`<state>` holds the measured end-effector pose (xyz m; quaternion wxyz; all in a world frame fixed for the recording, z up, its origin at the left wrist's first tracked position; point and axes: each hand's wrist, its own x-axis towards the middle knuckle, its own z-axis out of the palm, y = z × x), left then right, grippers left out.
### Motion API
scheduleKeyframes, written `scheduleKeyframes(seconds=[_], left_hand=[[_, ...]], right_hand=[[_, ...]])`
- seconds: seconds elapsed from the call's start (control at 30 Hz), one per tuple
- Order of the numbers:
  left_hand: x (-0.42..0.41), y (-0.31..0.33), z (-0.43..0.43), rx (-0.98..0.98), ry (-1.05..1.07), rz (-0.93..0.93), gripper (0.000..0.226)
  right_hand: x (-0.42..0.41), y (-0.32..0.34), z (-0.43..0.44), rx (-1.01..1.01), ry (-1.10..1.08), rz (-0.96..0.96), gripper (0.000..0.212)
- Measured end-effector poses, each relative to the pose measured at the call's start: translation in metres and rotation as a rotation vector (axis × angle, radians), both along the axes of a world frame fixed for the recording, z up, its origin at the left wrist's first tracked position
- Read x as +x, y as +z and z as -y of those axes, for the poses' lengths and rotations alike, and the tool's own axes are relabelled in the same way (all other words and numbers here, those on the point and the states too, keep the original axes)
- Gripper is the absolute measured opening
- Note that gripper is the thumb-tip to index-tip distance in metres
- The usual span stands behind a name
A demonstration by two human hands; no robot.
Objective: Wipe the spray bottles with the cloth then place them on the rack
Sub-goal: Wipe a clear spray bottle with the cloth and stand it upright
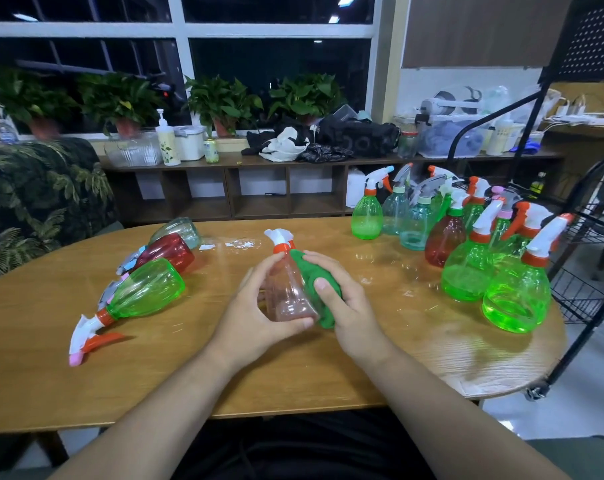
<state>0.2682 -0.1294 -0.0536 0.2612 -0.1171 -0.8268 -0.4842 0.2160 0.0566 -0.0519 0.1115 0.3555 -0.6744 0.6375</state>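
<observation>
Fingers [271,266] of my left hand [255,320] are curled round a pale pink spray bottle [286,292], with the thumb under its base, so this hand has a firm hold. It keeps the bottle tilted just above the wooden table [189,375], near the middle.

The table is the biggest thing before me. At its right edge stands the black wire rack [577,292], where the bottles must go in the end. I see no bottle on the part of its shelf that shows. Near the rack, on the table, a group of upright spray bottles [467,271] stands close together. At the left three bottles lie on their sides: a green one [148,289], a red one [169,252] and a clear one [179,230]. I cannot tell which group is already wiped.

My right hand [349,306] grips the green cloth [314,271], bunched under its bent fingers, and presses it on the right side of the bottle. The white trigger head [278,237] points away from me.

I judge that the wiping step is in hand. Next I should turn the bottle with the left hand so the cloth reaches the other side and the neck. After this comes a long reach to the right, over the standing bottles, without knocking them.
</observation>
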Motion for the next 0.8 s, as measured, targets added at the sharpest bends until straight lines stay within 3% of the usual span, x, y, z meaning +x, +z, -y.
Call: scheduleKeyframes(seconds=[0.13, 0.33, 0.67, 0.8], left_hand=[[0.0052, 0.0001, -0.0055, -0.048, -0.085, 0.03, 0.107], [0.0062, 0.0047, -0.0086, 0.12, -0.18, 0.046, 0.102], [0.0073, 0.0025, -0.0086, -0.041, -0.163, 0.115, 0.113], [0.0033, -0.0016, -0.0046, -0.114, -0.123, 0.074, 0.115]], right_hand=[[-0.0007, 0.0044, -0.0048, -0.14, 0.09, 0.237, 0.036], [-0.0026, 0.0054, -0.0033, -0.292, 0.149, 0.371, 0.034], [-0.002, 0.0042, -0.0054, -0.199, 0.06, 0.274, 0.031], [-0.0013, 0.0035, -0.0041, -0.126, 0.011, 0.114, 0.036]])
